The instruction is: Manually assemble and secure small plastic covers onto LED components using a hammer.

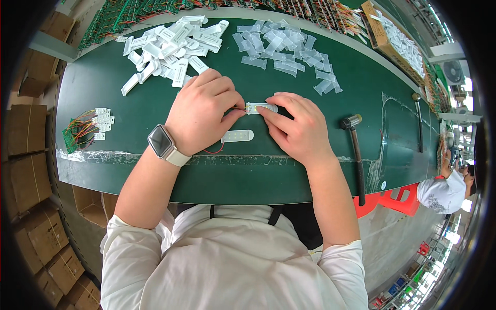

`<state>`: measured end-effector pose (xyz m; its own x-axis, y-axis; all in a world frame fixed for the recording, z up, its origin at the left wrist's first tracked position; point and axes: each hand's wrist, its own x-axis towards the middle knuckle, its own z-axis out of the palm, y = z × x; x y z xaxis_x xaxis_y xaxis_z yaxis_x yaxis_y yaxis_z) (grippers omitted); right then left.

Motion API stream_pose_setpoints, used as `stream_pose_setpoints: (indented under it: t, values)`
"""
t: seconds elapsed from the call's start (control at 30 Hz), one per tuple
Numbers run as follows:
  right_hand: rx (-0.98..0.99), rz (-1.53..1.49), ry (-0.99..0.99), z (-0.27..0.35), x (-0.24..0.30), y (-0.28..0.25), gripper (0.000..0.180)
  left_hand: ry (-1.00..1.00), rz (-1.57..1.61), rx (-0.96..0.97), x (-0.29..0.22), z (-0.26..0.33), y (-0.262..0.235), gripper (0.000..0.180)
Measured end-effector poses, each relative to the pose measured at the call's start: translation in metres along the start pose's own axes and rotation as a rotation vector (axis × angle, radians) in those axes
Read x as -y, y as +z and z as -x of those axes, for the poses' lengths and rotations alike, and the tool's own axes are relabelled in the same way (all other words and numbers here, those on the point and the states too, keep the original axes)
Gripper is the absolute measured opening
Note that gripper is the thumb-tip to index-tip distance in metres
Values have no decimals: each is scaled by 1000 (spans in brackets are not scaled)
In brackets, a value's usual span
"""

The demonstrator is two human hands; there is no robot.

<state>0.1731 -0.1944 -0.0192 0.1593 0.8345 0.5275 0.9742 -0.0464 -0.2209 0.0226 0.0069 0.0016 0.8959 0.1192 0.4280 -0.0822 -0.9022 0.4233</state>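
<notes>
White light module [252,108] sits gripped by right hand [300,125]; left hand [202,108] apparently pinches its wires [239,108].

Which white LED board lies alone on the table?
The lone board lies just below the left fingers; the right fingers touch another board; more boards are bunched at far left.

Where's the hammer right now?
In the head view, the hammer lies on the right side of the green table, just right of the person's right hand, its handle pointing toward the near edge.
</notes>
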Motion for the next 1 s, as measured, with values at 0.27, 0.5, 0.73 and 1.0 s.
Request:
stream_pose_setpoints:
  t: [0.27,0.5,0.73,1.0]
  values:
    - [-40,45,11,-2,6,4,17,68,-107,-2,-3,-1,4,14]
    - [-68,45,3,-2,7,8,18,-156,2,112,-3,3,7,9]
    - [-55,15,19,-3,6,8,19,-174,23,38,-2,2,10,20]
    - [-73,-25,29,-4,5,9,18,-27,97,61,9,-1,6,30]
